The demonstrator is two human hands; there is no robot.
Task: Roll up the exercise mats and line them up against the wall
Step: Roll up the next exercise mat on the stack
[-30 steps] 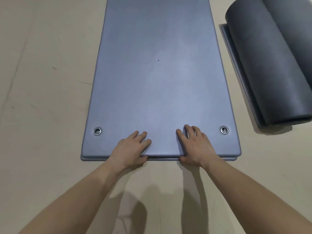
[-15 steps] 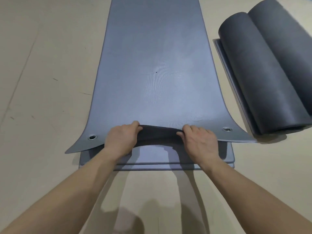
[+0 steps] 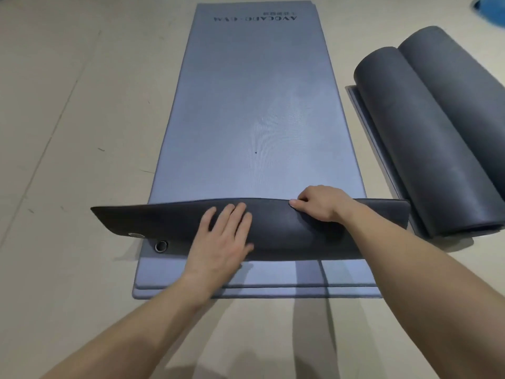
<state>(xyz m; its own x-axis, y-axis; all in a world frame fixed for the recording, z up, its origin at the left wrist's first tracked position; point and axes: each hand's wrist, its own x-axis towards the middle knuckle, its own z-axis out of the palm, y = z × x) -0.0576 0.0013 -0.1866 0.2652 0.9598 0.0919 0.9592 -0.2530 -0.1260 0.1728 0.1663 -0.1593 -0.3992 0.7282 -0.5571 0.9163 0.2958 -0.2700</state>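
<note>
A blue-grey top mat lies flat along the floor on a stack of mats. Its near end is folded back over itself, showing a dark underside flap with a metal eyelet at its left corner. My left hand presses flat on the flap with fingers spread. My right hand curls over the flap's far edge, pinching it. Another eyelet shows on the mat beneath.
Two dark grey rolled mats lie side by side at the right on a flat mat. Beige floor surrounds the stack. A blue object peeks in at the top right corner.
Both hands lifted the top mat's near edge off the stack and folded it forward, turning its dark underside up. The left hand went from gripping to pressing flat.
</note>
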